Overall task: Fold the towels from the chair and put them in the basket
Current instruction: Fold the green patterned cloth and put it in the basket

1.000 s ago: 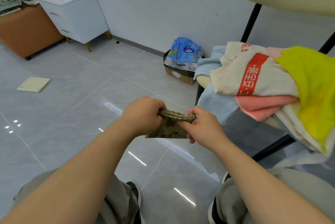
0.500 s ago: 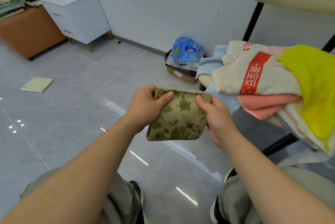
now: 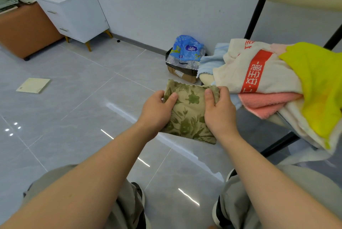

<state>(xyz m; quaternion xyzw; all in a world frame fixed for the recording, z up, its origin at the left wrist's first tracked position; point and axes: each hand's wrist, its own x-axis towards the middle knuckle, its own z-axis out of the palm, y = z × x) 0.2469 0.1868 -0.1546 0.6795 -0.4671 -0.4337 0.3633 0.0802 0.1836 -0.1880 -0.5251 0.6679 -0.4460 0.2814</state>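
A folded green towel with a leaf pattern (image 3: 188, 112) is held flat in the air in front of my knees. My left hand (image 3: 157, 110) grips its left edge, thumb on top. My right hand (image 3: 220, 112) grips its right edge the same way. To the right, the chair (image 3: 257, 14) carries a loose pile: a cream towel with a red stripe (image 3: 255, 73), a yellow towel (image 3: 322, 84), a pink towel (image 3: 266, 102) and a light blue towel (image 3: 209, 62). No basket is in view.
A cardboard box holding a blue plastic bag (image 3: 185, 56) stands by the wall behind the towel. A white drawer cabinet (image 3: 74, 14) and a brown cabinet (image 3: 24, 30) are at the far left. A pale flat board (image 3: 33, 85) lies on the tiled floor.
The green towel was bunched edge-on between both hands; it has been turned flat, raised and moved away from me, with both thumbs now on its top face.
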